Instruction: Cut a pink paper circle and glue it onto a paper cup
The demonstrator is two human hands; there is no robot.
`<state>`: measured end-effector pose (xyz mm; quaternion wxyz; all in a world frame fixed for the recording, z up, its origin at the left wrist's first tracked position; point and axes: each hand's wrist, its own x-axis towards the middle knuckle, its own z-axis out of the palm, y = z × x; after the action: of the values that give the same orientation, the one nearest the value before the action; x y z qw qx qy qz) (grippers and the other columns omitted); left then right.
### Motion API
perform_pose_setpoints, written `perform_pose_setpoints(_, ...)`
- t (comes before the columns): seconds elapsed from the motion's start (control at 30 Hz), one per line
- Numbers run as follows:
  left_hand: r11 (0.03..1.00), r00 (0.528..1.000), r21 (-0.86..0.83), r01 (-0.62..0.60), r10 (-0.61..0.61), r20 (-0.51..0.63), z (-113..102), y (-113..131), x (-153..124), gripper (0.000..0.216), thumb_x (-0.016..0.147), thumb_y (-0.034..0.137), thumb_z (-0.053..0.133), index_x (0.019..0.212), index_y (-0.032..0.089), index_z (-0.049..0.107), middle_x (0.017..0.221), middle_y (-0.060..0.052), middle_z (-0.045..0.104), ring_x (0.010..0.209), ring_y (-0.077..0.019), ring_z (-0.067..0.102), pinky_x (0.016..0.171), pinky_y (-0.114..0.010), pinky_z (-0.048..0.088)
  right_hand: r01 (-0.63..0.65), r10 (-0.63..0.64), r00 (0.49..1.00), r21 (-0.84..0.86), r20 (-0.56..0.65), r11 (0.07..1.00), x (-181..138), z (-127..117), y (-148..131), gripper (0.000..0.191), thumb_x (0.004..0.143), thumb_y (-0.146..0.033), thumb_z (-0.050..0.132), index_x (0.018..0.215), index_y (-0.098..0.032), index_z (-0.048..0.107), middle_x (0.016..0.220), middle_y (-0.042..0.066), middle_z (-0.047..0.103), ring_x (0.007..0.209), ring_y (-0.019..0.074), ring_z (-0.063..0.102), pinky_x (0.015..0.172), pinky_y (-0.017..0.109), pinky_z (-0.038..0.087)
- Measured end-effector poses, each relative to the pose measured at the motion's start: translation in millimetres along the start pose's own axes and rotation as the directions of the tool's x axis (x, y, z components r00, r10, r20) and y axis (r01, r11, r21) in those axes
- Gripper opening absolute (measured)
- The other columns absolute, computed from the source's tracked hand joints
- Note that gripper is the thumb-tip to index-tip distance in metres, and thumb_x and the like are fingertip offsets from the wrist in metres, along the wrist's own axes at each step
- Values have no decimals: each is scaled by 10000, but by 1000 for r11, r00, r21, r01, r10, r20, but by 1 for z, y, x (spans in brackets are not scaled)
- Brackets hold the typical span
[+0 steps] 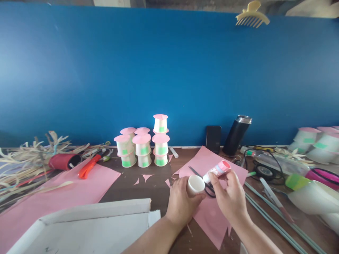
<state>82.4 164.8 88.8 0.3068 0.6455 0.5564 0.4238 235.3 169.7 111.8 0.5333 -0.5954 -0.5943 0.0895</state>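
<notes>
My left hand (180,203) is wrapped round a small white paper cup (196,185), its open mouth tilted up toward me. In my right hand (233,197) is a glue stick (217,170) with a white and pink body; its white end points at the cup's rim. Behind the cup lies a pair of dark scissors (195,171) on a sheet of pink paper (212,222), partly covered by my hands. Further back stand stacked white cups (143,149) with pink paper tops and green patches.
A white cardboard box (92,225) fills the front left. An orange-handled cutter (88,167) and a red roll (65,162) lie beyond it. A black bottle (236,137) and a phone (213,139) lean at the blue partition (169,70). Green-grey sticks (275,218) lie right.
</notes>
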Motion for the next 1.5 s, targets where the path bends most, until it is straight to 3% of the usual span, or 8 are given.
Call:
perform_pose_setpoints(0.17,999,1000,-31,28,-28,3,0,-1,-1,357,643,349,729,947,219,597,934,-19,633,911,-222,565,786,-322,409,-34,37,998,52,-58,998,1,-6,-2,268,817,-488,599,874,-227,575,820,23,647,779,229,623,706,335,459)
perform_pose_setpoints(0.33,998,999,-40,49,-49,-4,0,0,-2,338,655,357,714,936,218,587,914,-19,626,879,-212,568,753,-310,412,-23,8,997,197,80,980,-5,-6,-11,242,821,-451,614,912,-232,568,823,22,669,770,221,640,670,301,490)
perform_pose_setpoints(0.63,998,997,0,60,-60,-46,0,1,-1,301,657,311,689,911,208,564,897,-30,608,876,-217,555,757,-322,412,87,-99,985,88,144,992,-12,-2,-10,208,834,-426,595,907,-237,548,804,12,642,734,205,619,649,296,487)
perform_pose_setpoints(0.77,999,998,35,23,-21,-52,1,0,0,314,659,334,697,915,207,567,899,-37,607,887,-227,551,767,-334,412,160,-160,981,9,113,987,-10,-2,-6,182,843,-400,589,897,-233,541,774,10,617,707,203,604,658,308,487)
perform_pose_setpoints(0.93,998,998,60,22,-18,-65,0,2,-1,298,663,345,691,884,203,551,878,-42,600,866,-232,553,755,-343,416,134,-141,989,108,54,985,-9,-4,-9,169,846,-374,605,932,-233,566,876,34,635,813,219,621,697,306,488)
perform_pose_setpoints(1.07,996,998,89,25,-20,-59,-1,4,-2,264,663,321,680,862,205,551,864,-50,598,868,-242,551,758,-352,417,187,-217,967,210,132,960,-15,-7,-17,165,854,-338,600,972,-231,558,893,36,618,814,219,606,733,327,478)
perform_pose_setpoints(1.23,996,998,93,-2,8,-56,0,1,-2,254,683,289,645,909,213,558,890,-55,600,872,-241,545,760,-352,413,327,-353,911,147,212,934,-19,-5,-23,134,862,-276,595,978,-240,540,869,20,580,766,193,576,701,309,459)
perform_pose_setpoints(1.5,997,998,80,-18,23,-58,1,-1,-2,227,685,276,639,882,212,548,877,-42,603,869,-231,555,767,-341,416,360,-367,916,69,165,930,-13,-4,-17,105,866,-277,573,944,-223,527,841,19,552,763,196,550,713,329,445)
